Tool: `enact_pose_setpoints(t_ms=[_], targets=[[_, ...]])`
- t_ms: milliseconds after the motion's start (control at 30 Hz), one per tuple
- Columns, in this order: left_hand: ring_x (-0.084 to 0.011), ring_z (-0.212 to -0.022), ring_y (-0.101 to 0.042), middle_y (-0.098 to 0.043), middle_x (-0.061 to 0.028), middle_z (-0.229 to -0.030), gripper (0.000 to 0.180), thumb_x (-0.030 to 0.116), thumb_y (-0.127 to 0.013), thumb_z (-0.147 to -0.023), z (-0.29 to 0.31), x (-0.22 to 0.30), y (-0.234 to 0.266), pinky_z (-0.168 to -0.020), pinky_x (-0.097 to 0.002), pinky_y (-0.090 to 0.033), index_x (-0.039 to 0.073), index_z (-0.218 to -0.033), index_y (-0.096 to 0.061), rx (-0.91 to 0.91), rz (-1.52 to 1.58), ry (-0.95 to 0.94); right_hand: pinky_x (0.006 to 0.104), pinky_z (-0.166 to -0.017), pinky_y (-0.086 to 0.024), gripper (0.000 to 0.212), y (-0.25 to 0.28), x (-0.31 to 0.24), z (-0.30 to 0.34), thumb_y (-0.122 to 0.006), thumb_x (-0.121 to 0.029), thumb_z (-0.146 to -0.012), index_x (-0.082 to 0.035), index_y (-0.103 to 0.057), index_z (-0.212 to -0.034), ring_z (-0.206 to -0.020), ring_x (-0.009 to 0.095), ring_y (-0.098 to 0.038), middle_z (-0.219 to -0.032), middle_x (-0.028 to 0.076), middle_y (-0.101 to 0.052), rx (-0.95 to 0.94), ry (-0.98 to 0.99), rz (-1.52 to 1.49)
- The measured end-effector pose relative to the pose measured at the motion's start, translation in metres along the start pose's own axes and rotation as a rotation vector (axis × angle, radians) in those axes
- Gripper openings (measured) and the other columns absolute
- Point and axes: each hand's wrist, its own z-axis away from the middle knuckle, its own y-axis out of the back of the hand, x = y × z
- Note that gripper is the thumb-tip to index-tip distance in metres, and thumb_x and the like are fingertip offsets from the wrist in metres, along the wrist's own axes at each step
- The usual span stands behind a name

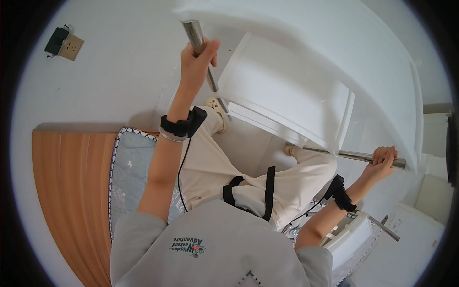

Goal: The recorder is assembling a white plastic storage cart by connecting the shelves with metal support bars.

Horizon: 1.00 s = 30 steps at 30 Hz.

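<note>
My left hand (195, 64) is wrapped round a shiny metal leg (192, 31), its thicker end sticking up past my fist. On the right, my right hand (383, 160) grips a second metal leg (354, 155) close to its outer end. Both legs run down toward a white piece of furniture that stands between my arms. A large white curved panel (334, 33) arches across the far side, and a flat white framed panel (287, 81) lies nearer to me. Where the legs join the furniture is not clear.
To the left is a brown wooden slatted panel (71, 191) with a grey-blue quilted pad (136, 165) beside it. A wall socket (71, 47) sits at upper left. My cream shoe (219, 117) is near the left leg. At lower right stands a white container (356, 237) beside a metal rod (385, 228).
</note>
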Motion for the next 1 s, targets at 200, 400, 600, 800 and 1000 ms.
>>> enact_pose_setpoints(t_ms=[200,400,600,800,1000], targets=[[-0.0173,-0.100,-0.055,-0.059,-0.0069,-0.103,0.031,0.004,-0.067,-0.077,0.041,-0.038,0.029,-0.091,-0.0315,-0.042,0.004,-0.104,-0.052,-0.293,-0.349,0.158,0.0231,-0.041,-0.019,0.029,0.004,0.002,0.000,-0.045,-0.007,-0.086,-0.012,-0.032,-0.061,-0.042,0.006,-0.021,-0.049,-0.004,-0.024,-0.023,-0.041,0.004],[-0.0197,-0.101,-0.058,-0.059,-0.0094,-0.109,0.036,-0.001,-0.064,-0.078,0.066,-0.090,0.046,-0.090,-0.0330,-0.046,0.003,-0.111,-0.050,-0.295,-0.447,0.108,0.0231,-0.041,-0.020,0.028,-0.001,-0.003,0.002,-0.044,-0.005,-0.085,-0.012,-0.031,-0.062,-0.042,0.006,-0.023,-0.049,-0.004,-0.025,-0.018,-0.046,0.013],[-0.0219,-0.097,-0.061,-0.061,-0.0123,-0.103,0.034,0.000,-0.065,-0.077,0.070,-0.103,0.041,-0.084,-0.0319,-0.050,-0.001,-0.108,-0.051,-0.196,-0.396,0.043,0.0225,-0.041,-0.022,0.031,-0.003,0.001,0.003,-0.047,-0.006,-0.085,-0.012,-0.030,-0.060,-0.041,0.005,-0.023,-0.048,-0.003,-0.028,0.005,-0.069,-0.004],[-0.0212,-0.090,-0.063,-0.063,-0.0123,-0.097,0.034,0.001,-0.066,-0.077,0.071,-0.105,0.040,-0.078,-0.0296,-0.052,-0.002,-0.107,-0.051,-0.150,-0.401,0.017,0.0228,-0.041,-0.023,0.034,-0.003,0.000,0.003,-0.049,-0.007,-0.086,-0.012,-0.031,-0.058,-0.041,0.005,-0.024,-0.047,-0.004,-0.028,-0.010,-0.058,0.013],[-0.0144,-0.090,-0.062,-0.063,-0.0097,-0.104,0.031,-0.003,-0.064,-0.078,0.071,-0.115,0.044,-0.078,-0.0254,-0.051,-0.002,-0.105,-0.051,-0.138,-0.496,0.029,0.0223,-0.040,-0.022,0.034,-0.004,0.001,0.005,-0.050,-0.008,-0.087,-0.012,-0.032,-0.058,-0.041,0.005,-0.023,-0.046,-0.004,-0.029,-0.011,-0.048,-0.018]])
